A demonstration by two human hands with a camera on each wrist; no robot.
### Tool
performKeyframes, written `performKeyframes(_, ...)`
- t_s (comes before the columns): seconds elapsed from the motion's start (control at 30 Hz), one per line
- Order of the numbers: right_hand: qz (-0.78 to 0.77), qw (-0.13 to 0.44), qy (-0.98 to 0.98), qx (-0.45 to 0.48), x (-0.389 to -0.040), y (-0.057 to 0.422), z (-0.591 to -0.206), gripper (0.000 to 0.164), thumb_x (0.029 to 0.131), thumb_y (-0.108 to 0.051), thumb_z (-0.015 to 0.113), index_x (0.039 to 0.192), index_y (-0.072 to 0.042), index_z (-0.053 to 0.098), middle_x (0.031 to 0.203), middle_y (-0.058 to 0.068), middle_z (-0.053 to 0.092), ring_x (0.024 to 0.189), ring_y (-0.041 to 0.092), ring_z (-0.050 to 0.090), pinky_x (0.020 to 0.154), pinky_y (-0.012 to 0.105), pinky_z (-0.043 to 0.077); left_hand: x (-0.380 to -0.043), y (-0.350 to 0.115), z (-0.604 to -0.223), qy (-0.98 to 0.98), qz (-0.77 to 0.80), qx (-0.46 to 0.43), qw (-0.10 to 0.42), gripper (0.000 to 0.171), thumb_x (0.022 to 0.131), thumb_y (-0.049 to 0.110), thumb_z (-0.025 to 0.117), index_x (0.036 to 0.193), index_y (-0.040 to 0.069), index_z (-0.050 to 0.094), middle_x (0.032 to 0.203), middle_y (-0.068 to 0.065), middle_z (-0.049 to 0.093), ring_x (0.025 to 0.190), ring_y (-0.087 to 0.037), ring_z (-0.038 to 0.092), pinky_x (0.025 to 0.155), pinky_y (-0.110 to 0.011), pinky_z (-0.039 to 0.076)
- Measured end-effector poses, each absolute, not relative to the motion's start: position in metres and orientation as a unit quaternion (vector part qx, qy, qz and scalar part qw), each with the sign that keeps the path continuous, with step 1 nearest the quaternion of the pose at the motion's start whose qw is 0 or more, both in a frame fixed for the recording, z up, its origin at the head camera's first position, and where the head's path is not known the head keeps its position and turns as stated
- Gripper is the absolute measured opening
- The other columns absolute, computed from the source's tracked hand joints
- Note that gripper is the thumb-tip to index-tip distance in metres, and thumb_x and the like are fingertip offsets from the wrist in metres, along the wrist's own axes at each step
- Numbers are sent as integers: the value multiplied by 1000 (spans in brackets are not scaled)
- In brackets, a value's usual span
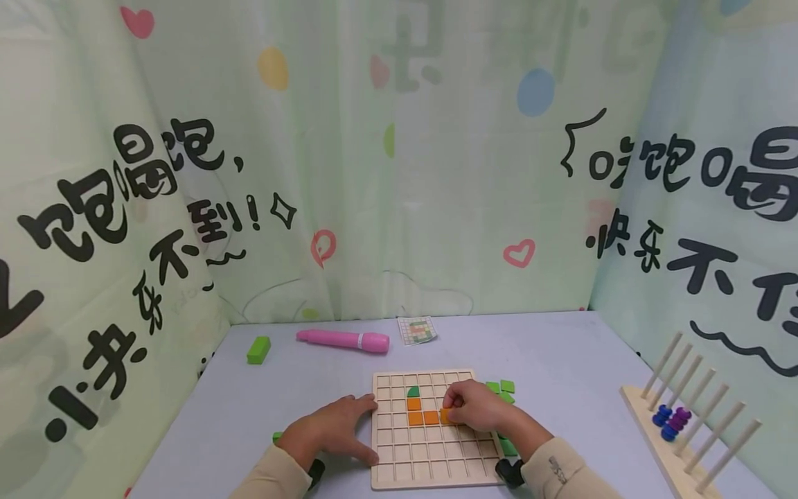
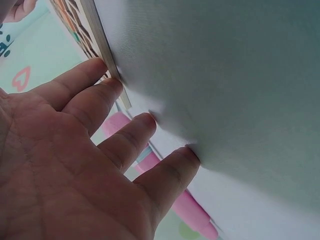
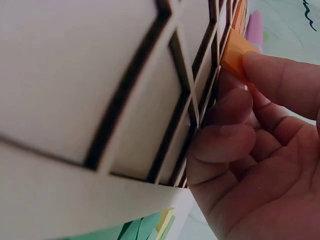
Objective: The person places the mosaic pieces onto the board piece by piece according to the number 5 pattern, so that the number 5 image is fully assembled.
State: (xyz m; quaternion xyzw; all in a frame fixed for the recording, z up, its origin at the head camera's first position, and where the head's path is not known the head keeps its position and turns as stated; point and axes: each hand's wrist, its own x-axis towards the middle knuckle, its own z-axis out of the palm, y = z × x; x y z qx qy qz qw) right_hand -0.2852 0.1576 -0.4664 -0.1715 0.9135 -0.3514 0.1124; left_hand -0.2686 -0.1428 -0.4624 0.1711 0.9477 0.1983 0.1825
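A wooden grid board (image 1: 436, 473) lies on the table before me. Three orange square tiles (image 1: 415, 418) and a green tile with a rounded corner (image 1: 413, 392) sit in its cells. My right hand (image 1: 483, 407) pinches another orange tile (image 3: 236, 54) between thumb and fingers, tilted at a cell right of the orange row. Along the board's left edge rests my left hand (image 1: 333, 428), fingers spread and nearly straight. In the left wrist view, two fingertips (image 2: 114, 86) touch the board's side, while the other two rest on the table.
Several green tiles (image 1: 508, 385) lie along the board's right side, partly hidden by my right arm. Behind the board are a pink pen-shaped object (image 1: 343, 339), a patterned card (image 1: 418, 330) and a green block (image 1: 258, 350). A wooden peg stand (image 1: 673, 454) with blue and purple beads (image 1: 670, 423) stands right.
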Motion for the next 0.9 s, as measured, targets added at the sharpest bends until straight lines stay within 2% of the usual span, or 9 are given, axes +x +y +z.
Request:
performKeyframes(0.23, -305, 83, 932, -179, -284, 152, -462, 9, 90, 0, 72, 90, -9, 69, 81, -1, 61, 76, 18, 53, 68, 33, 45, -268, -143, -462, 948, 199, 172, 181, 91, 73, 50, 92, 149, 19, 52, 157, -4, 51, 144, -32, 47, 117, -56, 41)
performKeyframes(0.43, -298, 84, 935, -174, -283, 153, -459, 11, 89, -1, 74, 98, -8, 73, 83, -1, 63, 77, 18, 53, 69, 34, 47, -267, -143, -462, 948, 195, 174, 180, 89, 74, 48, 92, 148, 19, 53, 156, -4, 51, 143, -33, 48, 116, -56, 42)
performKeyframes(0.63, -330, 91, 924, -170, -282, 161, -461, 8, 91, -4, 72, 98, -8, 71, 84, 0, 62, 78, 18, 53, 69, 32, 45, -267, -143, -461, 948, 194, 171, 183, 91, 73, 50, 92, 149, 19, 52, 157, -4, 51, 143, -32, 48, 116, -55, 42)
performKeyframes(0.9, -368, 95, 918, -116, -281, 185, -457, 8, 95, -10, 71, 103, -7, 71, 89, 1, 63, 82, 18, 54, 70, 33, 48, -268, -143, -462, 949, 192, 175, 181, 93, 73, 52, 92, 150, 19, 52, 156, -4, 51, 138, -28, 51, 115, -53, 43)
